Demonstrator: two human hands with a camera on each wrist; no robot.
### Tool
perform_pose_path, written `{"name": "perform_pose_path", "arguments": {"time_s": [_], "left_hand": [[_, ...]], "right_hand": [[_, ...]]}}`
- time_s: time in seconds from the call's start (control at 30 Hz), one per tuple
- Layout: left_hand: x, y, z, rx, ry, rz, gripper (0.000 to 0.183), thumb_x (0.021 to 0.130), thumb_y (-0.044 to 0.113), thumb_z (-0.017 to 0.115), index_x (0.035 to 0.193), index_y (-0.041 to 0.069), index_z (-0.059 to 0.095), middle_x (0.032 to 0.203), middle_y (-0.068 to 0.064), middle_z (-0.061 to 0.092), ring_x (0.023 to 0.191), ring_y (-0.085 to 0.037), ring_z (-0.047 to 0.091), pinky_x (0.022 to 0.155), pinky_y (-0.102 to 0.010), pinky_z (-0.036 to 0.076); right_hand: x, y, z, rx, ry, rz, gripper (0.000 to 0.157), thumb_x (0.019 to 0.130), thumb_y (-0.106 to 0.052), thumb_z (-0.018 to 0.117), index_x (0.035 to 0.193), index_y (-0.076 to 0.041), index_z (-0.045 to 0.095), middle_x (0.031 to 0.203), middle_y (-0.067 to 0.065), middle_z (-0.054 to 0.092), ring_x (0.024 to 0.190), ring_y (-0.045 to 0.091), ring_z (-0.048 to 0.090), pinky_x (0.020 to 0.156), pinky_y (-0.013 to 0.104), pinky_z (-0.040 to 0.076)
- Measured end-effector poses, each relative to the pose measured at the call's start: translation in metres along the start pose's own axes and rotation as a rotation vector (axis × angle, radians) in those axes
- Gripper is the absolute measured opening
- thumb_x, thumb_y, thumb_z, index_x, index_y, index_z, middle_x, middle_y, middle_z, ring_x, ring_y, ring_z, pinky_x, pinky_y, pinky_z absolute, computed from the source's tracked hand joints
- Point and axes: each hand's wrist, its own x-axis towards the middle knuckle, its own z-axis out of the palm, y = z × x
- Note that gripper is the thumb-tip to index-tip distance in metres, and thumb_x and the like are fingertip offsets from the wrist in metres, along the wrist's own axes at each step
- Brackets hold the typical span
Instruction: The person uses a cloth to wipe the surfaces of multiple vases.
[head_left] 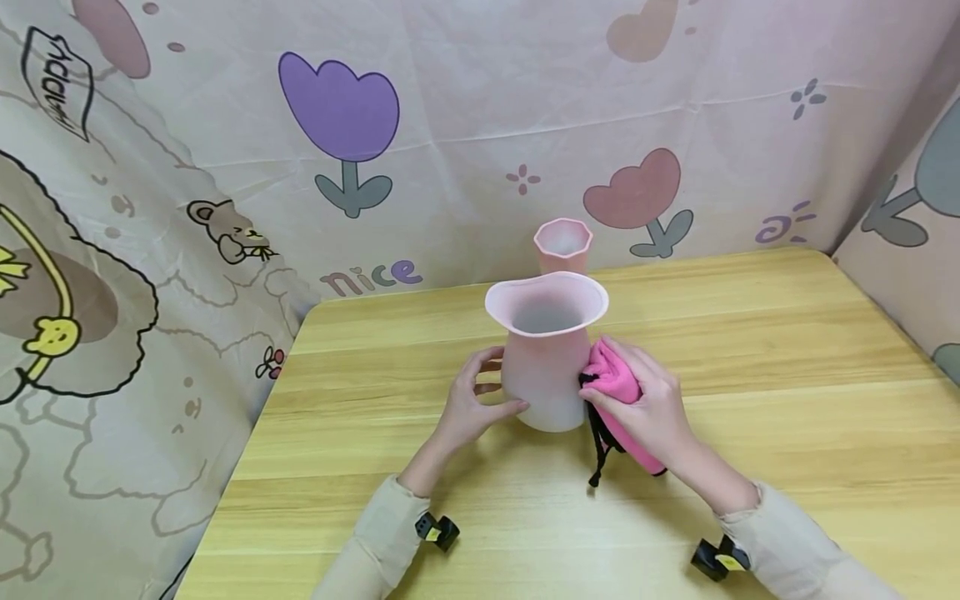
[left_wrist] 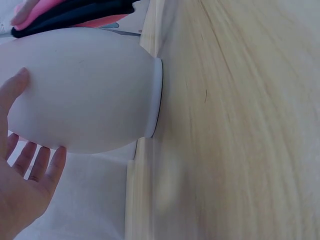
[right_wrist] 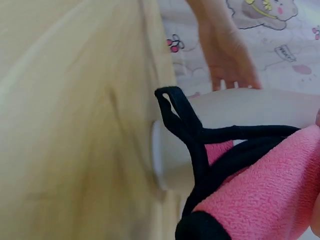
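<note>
bright head view; pale tabletop (head_left: 555, 533) glare

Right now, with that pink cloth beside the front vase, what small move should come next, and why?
I'd suggest a gentle wipe along the front vase: the right hand holds the bunched pink cloth at one side, seemingly touching it, while the left hand grips the opposite side.

Both sleeves (head_left: 378, 533) are cream; by each cuff (head_left: 414, 493) sits a small black box (head_left: 447, 533), probably a camera, with a yellow mark (head_left: 432, 534).
</note>
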Motion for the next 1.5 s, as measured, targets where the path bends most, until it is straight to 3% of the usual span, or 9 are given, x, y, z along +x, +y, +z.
{"name": "perform_pose_path", "arguments": {"time_s": [0.33,0.47,0.57,0.63,0.8,0.93,1.17,1.33,1.5], "left_hand": [[0.0,0.0,-0.001,0.008,-0.008,-0.013,0.068,0.07,0.001,0.075,0.129,0.001,0.042,0.128,-0.016,0.045,0.112,-0.035,0.044,0.087,-0.052,0.045],[0.0,-0.001,-0.001,-0.004,-0.01,-0.022,0.068,0.07,0.001,0.075,0.129,0.002,0.041,0.128,-0.016,0.044,0.113,-0.036,0.043,0.088,-0.054,0.044],[0.0,-0.001,-0.001,-0.007,-0.01,-0.026,0.069,0.07,0.001,0.075,0.129,0.002,0.041,0.129,-0.016,0.044,0.114,-0.036,0.043,0.088,-0.054,0.044],[0.0,0.0,-0.002,-0.007,-0.008,-0.025,0.069,0.069,0.001,0.075,0.129,0.002,0.041,0.129,-0.016,0.044,0.113,-0.036,0.043,0.088,-0.053,0.044],[0.0,0.0,-0.002,-0.001,0.0,-0.026,0.068,0.069,0.0,0.075,0.129,0.002,0.041,0.128,-0.016,0.044,0.113,-0.034,0.044,0.088,-0.051,0.045],[0.0,0.0,-0.002,0.005,-0.004,-0.028,0.068,0.07,0.001,0.075,0.129,0.001,0.041,0.129,-0.016,0.044,0.113,-0.033,0.044,0.088,-0.048,0.046],[-0.001,0.0,-0.001,0.021,0.001,-0.024,0.068,0.07,0.001,0.075,0.129,0.002,0.041,0.128,-0.014,0.045,0.112,-0.031,0.045,0.087,-0.045,0.047],[0.0,-0.001,0.0,0.009,-0.003,-0.019,0.069,0.069,0.001,0.075,0.129,0.002,0.041,0.128,-0.015,0.045,0.113,-0.033,0.044,0.088,-0.045,0.047],[0.0,-0.001,0.0,0.011,-0.001,-0.024,0.069,0.069,0.001,0.076,0.129,0.003,0.042,0.128,-0.014,0.045,0.113,-0.034,0.044,0.088,-0.045,0.047]], "right_hand": [[-0.019,0.02,-0.004,-0.062,-0.109,0.038,0.065,0.056,-0.004,0.084,0.116,0.001,0.059,0.109,0.013,0.063,0.095,0.026,0.06,0.085,0.007,0.041],[-0.022,0.025,-0.007,-0.096,-0.205,0.08,0.064,0.059,-0.014,0.084,0.117,0.0,0.059,0.112,0.014,0.062,0.1,0.029,0.059,0.085,0.028,0.05],[-0.022,0.028,-0.01,-0.11,-0.297,0.115,0.064,0.064,-0.022,0.082,0.119,-0.001,0.057,0.115,0.016,0.06,0.104,0.033,0.057,0.085,0.046,0.048],[-0.023,0.031,-0.011,-0.106,-0.352,0.146,0.063,0.067,-0.026,0.08,0.12,-0.001,0.057,0.116,0.018,0.059,0.106,0.035,0.056,0.086,0.049,0.047],[-0.027,0.04,-0.008,-0.104,-0.496,0.255,0.061,0.071,-0.031,0.077,0.122,-0.006,0.056,0.114,0.011,0.061,0.101,0.025,0.058,0.081,0.04,0.05],[-0.032,0.047,-0.004,-0.114,-0.573,0.305,0.056,0.071,-0.034,0.076,0.119,-0.01,0.059,0.102,0.002,0.065,0.077,0.011,0.054,0.059,0.023,0.044],[-0.029,0.049,0.0,-0.119,-0.65,0.33,0.036,0.071,-0.038,0.075,0.098,-0.018,0.063,0.064,-0.009,0.049,0.054,0.004,0.042,0.044,0.02,0.037],[-0.026,0.047,-0.003,-0.135,-0.665,0.319,0.03,0.07,-0.038,0.076,0.09,-0.021,0.061,0.061,-0.01,0.045,0.052,0.003,0.04,0.042,0.02,0.036],[-0.024,0.044,-0.009,-0.106,-0.643,0.33,0.035,0.072,-0.035,0.075,0.1,-0.018,0.063,0.061,-0.008,0.046,0.051,0.003,0.04,0.041,0.019,0.035]]}}
